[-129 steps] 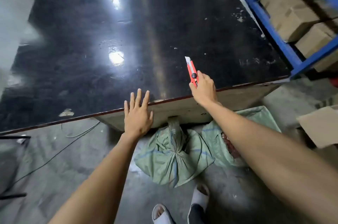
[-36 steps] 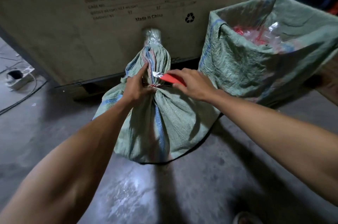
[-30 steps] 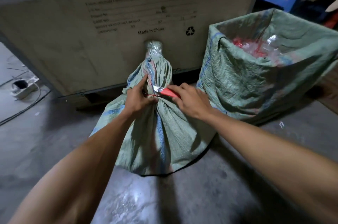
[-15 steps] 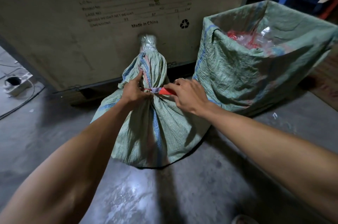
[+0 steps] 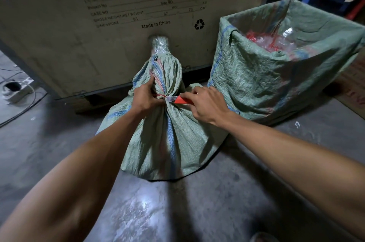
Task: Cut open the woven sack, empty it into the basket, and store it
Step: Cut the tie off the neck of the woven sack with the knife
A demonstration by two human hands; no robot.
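Compared with half a second earlier, both hands sat in nearly the same pose at the sack's neck, the blade a touch closer to the left thumb and the whole scene slightly lower in view; four seconds earlier the hands had been up at the edge of a black counter, the right one taking the cutter. The woven sack [image 5: 167, 139] was pale green, coarse and crinkled, with blue and faded pink stripes running up its gathers, its bulging body resting on the mottled concrete floor [image 5: 177, 212] directly below both hands. Above the hands its neck narrowed to a tuft wrapped in shiny clear tape [image 5: 161, 45]. The left hand [image 5: 145, 99] gripped the gathered neck, thumb lying up along the folds, fingers curled round a thin red tie [image 5: 159, 96]. Just right of it, the right hand [image 5: 205, 103] held an orange utility knife [image 5: 178, 100], fingers curled over the handle, its short silvery blade pointing left and meeting the neck at the tie. Right of the right hand stood a second woven sack serving as a basket [image 5: 266, 76], mouth open and rolled square, with clear plastic and red scraps [image 5: 266, 38] inside. Beyond both hands rose a flat, dull board crate [image 5: 98, 34] printed "Made in China" with a recycling mark. Far left of the left hand a white power strip [image 5: 14, 89] and dark cable lay on the floor.
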